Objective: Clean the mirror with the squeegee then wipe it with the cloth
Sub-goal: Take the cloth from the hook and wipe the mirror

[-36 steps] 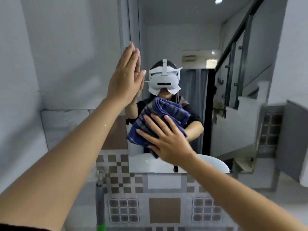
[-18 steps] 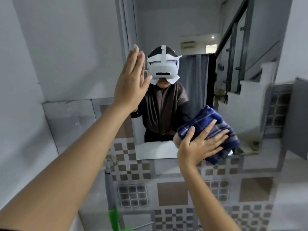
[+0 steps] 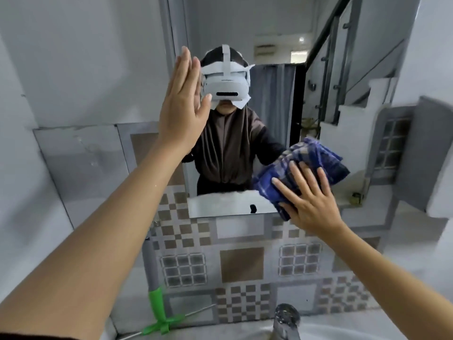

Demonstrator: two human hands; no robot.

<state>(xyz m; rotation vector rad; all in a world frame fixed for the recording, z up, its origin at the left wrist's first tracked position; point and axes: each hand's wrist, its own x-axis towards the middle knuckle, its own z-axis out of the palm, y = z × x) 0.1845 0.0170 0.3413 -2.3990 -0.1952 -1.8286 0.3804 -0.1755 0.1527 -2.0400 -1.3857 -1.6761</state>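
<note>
The mirror (image 3: 277, 35) hangs on the wall ahead, above patterned tiles. My right hand (image 3: 310, 200) presses a bunched blue checked cloth (image 3: 316, 158) flat against the mirror's lower right part, fingers spread over it. My left hand (image 3: 182, 111) rests flat and open against the mirror's left edge, holding nothing. The squeegee (image 3: 158, 312), with a grey handle and green head, leans against the tiled wall at the lower left, away from both hands.
A chrome tap (image 3: 287, 320) stands at the bottom edge over a white basin (image 3: 318, 332). Patterned wall tiles (image 3: 241, 263) run below the mirror. The mirror reflects a person in a headset, a staircase and a railing.
My right hand has swept the cloth from the mirror's centre to its lower right, then slightly back left. My left hand stays flat on the mirror. The view has tilted downward.
</note>
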